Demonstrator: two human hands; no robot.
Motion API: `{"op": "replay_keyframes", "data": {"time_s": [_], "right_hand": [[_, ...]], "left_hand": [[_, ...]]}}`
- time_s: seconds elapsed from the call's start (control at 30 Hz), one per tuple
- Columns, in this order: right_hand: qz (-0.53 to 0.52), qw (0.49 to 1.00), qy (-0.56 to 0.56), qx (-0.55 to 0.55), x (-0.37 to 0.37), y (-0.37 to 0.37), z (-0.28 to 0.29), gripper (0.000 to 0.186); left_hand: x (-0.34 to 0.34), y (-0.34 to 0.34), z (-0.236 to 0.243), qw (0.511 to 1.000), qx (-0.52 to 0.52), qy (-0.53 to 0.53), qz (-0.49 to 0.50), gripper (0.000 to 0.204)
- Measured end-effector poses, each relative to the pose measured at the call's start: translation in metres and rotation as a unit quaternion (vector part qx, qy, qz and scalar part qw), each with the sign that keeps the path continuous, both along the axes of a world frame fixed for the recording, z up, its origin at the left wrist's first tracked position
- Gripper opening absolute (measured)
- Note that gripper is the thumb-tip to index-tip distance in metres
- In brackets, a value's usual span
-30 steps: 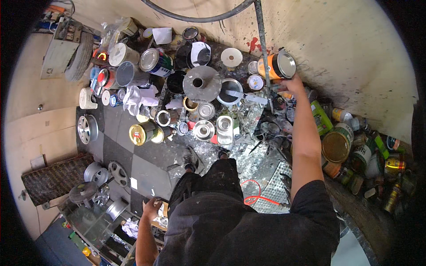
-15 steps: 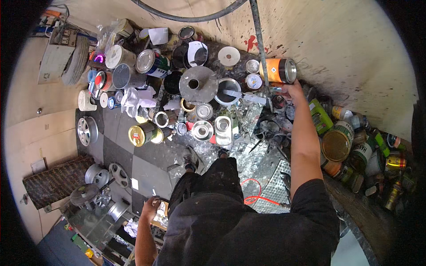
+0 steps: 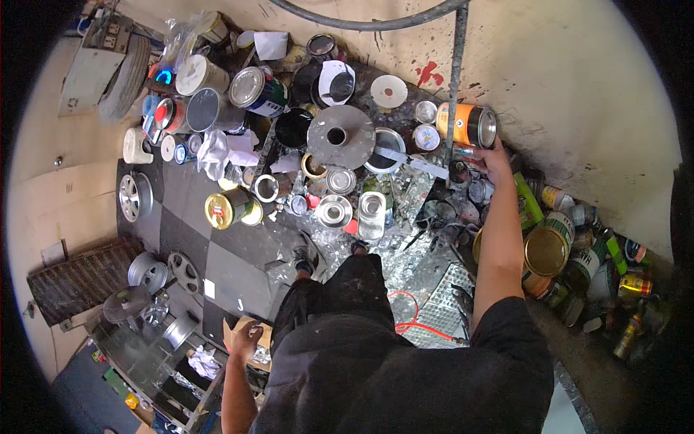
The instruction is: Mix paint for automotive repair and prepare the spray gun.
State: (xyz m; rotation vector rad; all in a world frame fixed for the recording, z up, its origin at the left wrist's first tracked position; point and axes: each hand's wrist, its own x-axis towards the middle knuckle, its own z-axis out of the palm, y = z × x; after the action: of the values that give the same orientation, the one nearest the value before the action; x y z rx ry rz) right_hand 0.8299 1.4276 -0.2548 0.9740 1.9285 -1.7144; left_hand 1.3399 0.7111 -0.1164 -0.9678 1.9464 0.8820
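Observation:
At the right end of the cluttered bench, my right hand (image 3: 497, 163) is curled against the lower side of an orange-and-black paint can (image 3: 463, 123) with a metal lid. The can leans to the right. Part of the grip is hidden behind the hand, and a small bluish-labelled container (image 3: 463, 152) shows beside the fingers. Low on the left, my left hand (image 3: 246, 340) hangs with curled fingers above an open cardboard box (image 3: 262, 354); anything pinched in it is too small to name.
Paint-stained tins, among them a funnel-like round metal disc (image 3: 347, 137), crowd the bench. A dark hose (image 3: 458, 72) hangs before the orange can. Several cans (image 3: 547, 249) are heaped at the right. Wheel rims (image 3: 135, 197) lie left; a red air hose (image 3: 416, 325) runs by my legs.
The whole view has shifted and turned slightly. My right hand has moved a little closer around the can's lower rim. My left hand stays low, and more of the cardboard box shows.

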Motion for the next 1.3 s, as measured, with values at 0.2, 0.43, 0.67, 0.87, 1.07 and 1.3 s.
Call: {"op": "replay_keyframes", "data": {"time_s": [0.2, 0.43, 0.67, 0.87, 1.07, 1.3], "right_hand": [[0.040, 0.994, -0.050, 0.085, 0.022, -0.032, 0.010, 0.070], [0.003, 0.997, -0.007, 0.082, 0.024, -0.017, -0.010, 0.078], [-0.053, 0.991, 0.115, 0.049, -0.017, -0.002, 0.012, 0.091], [0.031, 0.953, 0.262, 0.152, -0.027, 0.061, -0.058, 0.084], [-0.086, 0.996, 0.018, -0.022, 0.040, -0.026, -0.011, 0.084], [-0.135, 0.990, -0.040, 0.031, 0.058, -0.050, 0.002, 0.088]], "left_hand": [[-0.011, 0.012, 0.004, 1.000, -0.003, -0.022, -0.002, 0.048], [-0.043, 0.017, 0.022, 1.000, -0.014, 0.009, -0.027, 0.045], [-0.027, 0.005, 0.012, 0.999, 0.007, -0.028, 0.038, 0.042], [-0.018, -0.016, -0.032, 0.996, 0.064, -0.005, 0.059, 0.039], [-0.051, 0.016, 0.019, 1.000, -0.003, 0.010, 0.005, 0.033], [-0.024, 0.009, 0.004, 1.000, 0.017, 0.008, 0.007, 0.040]]}}
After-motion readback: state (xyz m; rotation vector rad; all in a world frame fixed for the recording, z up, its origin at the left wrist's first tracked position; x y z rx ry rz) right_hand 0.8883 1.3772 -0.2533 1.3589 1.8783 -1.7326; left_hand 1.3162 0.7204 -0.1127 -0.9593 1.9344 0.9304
